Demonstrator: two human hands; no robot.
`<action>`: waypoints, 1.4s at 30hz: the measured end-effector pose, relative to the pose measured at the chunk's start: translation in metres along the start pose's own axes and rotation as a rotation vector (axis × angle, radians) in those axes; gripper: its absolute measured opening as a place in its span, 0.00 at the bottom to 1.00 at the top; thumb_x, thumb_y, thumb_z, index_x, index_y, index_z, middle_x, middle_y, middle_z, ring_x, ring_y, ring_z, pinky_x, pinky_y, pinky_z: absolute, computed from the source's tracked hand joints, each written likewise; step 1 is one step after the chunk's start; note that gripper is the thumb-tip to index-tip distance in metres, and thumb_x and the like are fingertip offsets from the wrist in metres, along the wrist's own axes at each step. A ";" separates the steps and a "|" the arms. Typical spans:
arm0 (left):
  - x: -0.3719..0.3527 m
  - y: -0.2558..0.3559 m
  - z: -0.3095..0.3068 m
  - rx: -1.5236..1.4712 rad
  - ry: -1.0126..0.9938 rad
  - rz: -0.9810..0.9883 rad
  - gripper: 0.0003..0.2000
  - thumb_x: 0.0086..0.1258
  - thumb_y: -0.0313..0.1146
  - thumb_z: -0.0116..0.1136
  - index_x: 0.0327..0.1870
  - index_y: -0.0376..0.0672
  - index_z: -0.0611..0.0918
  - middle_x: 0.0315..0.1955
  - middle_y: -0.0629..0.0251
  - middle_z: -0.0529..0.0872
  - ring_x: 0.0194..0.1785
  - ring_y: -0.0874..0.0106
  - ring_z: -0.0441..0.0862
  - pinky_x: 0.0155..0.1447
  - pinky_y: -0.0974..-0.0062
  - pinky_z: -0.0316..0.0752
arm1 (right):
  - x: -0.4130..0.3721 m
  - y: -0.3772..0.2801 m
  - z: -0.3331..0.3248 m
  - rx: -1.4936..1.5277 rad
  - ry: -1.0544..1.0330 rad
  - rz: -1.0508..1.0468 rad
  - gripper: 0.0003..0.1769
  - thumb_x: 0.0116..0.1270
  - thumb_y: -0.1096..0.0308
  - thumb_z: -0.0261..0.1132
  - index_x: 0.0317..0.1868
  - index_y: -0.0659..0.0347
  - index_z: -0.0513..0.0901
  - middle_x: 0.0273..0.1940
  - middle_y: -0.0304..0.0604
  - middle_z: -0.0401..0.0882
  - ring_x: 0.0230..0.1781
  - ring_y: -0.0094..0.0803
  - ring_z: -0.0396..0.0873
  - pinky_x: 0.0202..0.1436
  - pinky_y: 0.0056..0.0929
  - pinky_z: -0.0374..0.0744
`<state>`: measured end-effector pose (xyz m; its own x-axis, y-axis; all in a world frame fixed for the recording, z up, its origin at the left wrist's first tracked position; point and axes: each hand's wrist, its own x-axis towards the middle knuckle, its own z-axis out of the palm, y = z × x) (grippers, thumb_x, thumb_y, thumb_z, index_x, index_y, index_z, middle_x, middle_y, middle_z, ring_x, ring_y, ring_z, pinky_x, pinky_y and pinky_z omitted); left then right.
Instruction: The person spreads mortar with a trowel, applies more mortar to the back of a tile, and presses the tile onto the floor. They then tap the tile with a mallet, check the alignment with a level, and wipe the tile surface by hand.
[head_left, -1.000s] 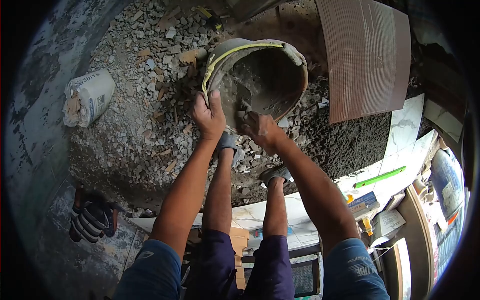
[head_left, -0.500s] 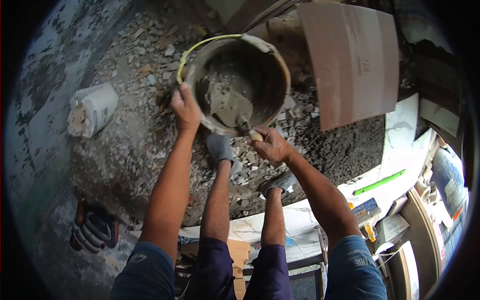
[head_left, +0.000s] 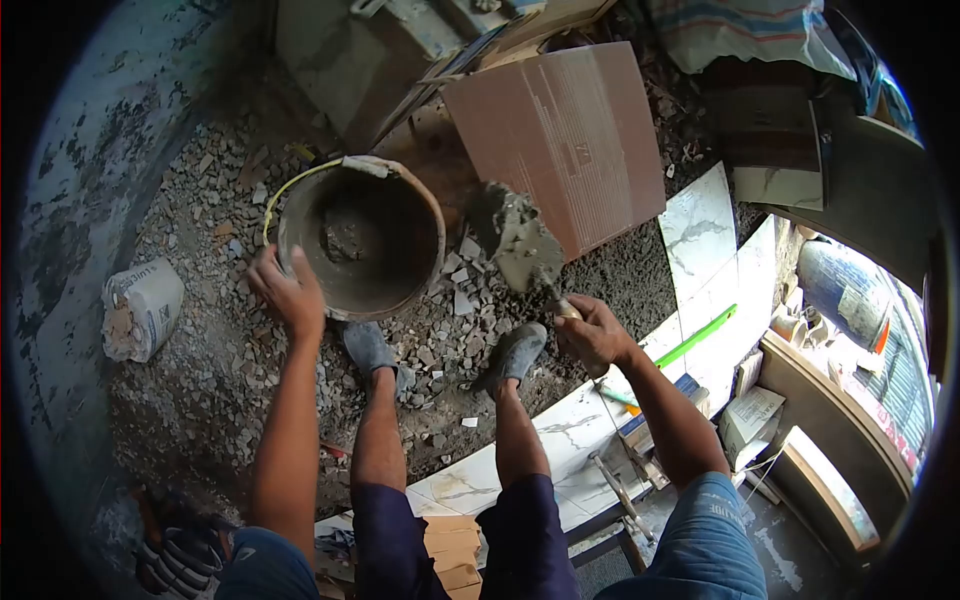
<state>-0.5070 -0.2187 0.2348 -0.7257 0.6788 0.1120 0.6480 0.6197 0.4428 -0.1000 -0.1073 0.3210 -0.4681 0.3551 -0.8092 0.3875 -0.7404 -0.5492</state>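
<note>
Plainly, the right grip (head_left: 594, 336) clasps a trowel (head_left: 567, 309) heaped with lumpy wet mortar (head_left: 518, 238), between a round, cement-smeared bucket (head_left: 408, 235) and a ridged brown panel (head_left: 580, 150), while the left grip (head_left: 290, 292), its closure unclear, meets the bucket's rim above jagged rubble (head_left: 215, 255) beside a mottled wall (head_left: 75, 190).

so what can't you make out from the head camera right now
All in the head view:
- Trowel: the grip of the right hand covers part of its handle; grey mix hides most of the blade.
- Bucket: more mix covers part of its floor.
- Left hand: its own back hides whether the fingers press the bucket.
- White bag: smaller print is too small to read.
- Striped plastic: cut off by the top edge.
</note>
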 end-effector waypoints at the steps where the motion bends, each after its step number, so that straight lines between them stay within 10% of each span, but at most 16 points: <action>1: -0.020 0.026 0.005 -0.243 -0.053 -0.062 0.16 0.71 0.39 0.58 0.50 0.35 0.75 0.45 0.53 0.76 0.49 0.58 0.76 0.55 0.59 0.71 | -0.003 -0.006 -0.014 -0.046 0.033 -0.006 0.13 0.69 0.59 0.64 0.38 0.59 0.73 0.20 0.31 0.71 0.16 0.20 0.70 0.19 0.22 0.69; 5: -0.106 0.117 0.065 -0.743 -0.626 -0.429 0.14 0.70 0.39 0.61 0.45 0.36 0.77 0.39 0.63 0.82 0.42 0.74 0.79 0.49 0.74 0.75 | 0.007 -0.021 -0.054 -0.126 0.191 -0.057 0.12 0.72 0.60 0.61 0.40 0.61 0.75 0.21 0.33 0.72 0.16 0.21 0.71 0.20 0.23 0.70; 8: -0.128 0.165 0.146 -0.984 -0.820 -0.864 0.39 0.70 0.55 0.58 0.70 0.34 0.59 0.66 0.50 0.69 0.69 0.62 0.67 0.71 0.64 0.60 | 0.036 -0.026 -0.080 -0.448 0.447 -0.136 0.15 0.71 0.57 0.62 0.41 0.62 0.75 0.22 0.35 0.72 0.18 0.20 0.71 0.20 0.24 0.71; 11: -0.136 0.194 0.200 -1.066 -0.863 -1.150 0.41 0.68 0.58 0.59 0.71 0.35 0.58 0.71 0.50 0.62 0.75 0.61 0.57 0.74 0.56 0.53 | 0.071 -0.014 -0.105 -1.063 0.684 -0.363 0.18 0.68 0.59 0.62 0.47 0.67 0.77 0.26 0.51 0.81 0.27 0.50 0.82 0.32 0.41 0.79; 19: -0.152 0.197 0.189 -1.328 -0.914 -0.919 0.30 0.72 0.48 0.59 0.69 0.42 0.65 0.66 0.62 0.70 0.68 0.64 0.67 0.69 0.58 0.64 | 0.022 -0.028 -0.133 -1.369 0.854 -0.331 0.23 0.70 0.56 0.57 0.60 0.61 0.73 0.40 0.52 0.80 0.37 0.50 0.82 0.41 0.43 0.79; 37: -0.180 0.193 0.224 -1.451 -0.547 -0.592 0.21 0.74 0.45 0.58 0.52 0.33 0.78 0.47 0.64 0.82 0.48 0.74 0.77 0.54 0.73 0.73 | 0.097 -0.085 -0.195 -1.472 0.544 -0.444 0.20 0.73 0.54 0.51 0.43 0.65 0.78 0.34 0.56 0.83 0.32 0.52 0.82 0.33 0.45 0.79; 42: -0.179 0.187 0.232 -1.450 -0.566 -0.575 0.20 0.74 0.43 0.57 0.55 0.35 0.76 0.51 0.63 0.80 0.51 0.72 0.77 0.56 0.70 0.74 | 0.065 -0.084 -0.187 -1.012 0.387 -0.040 0.26 0.77 0.49 0.48 0.45 0.67 0.78 0.22 0.41 0.73 0.22 0.28 0.73 0.26 0.32 0.76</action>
<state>-0.2021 -0.1322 0.0910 -0.3977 0.7547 -0.5218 -0.6327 0.1863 0.7517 -0.0144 0.0843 0.2755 -0.2814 0.6555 -0.7008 0.9360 0.0267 -0.3509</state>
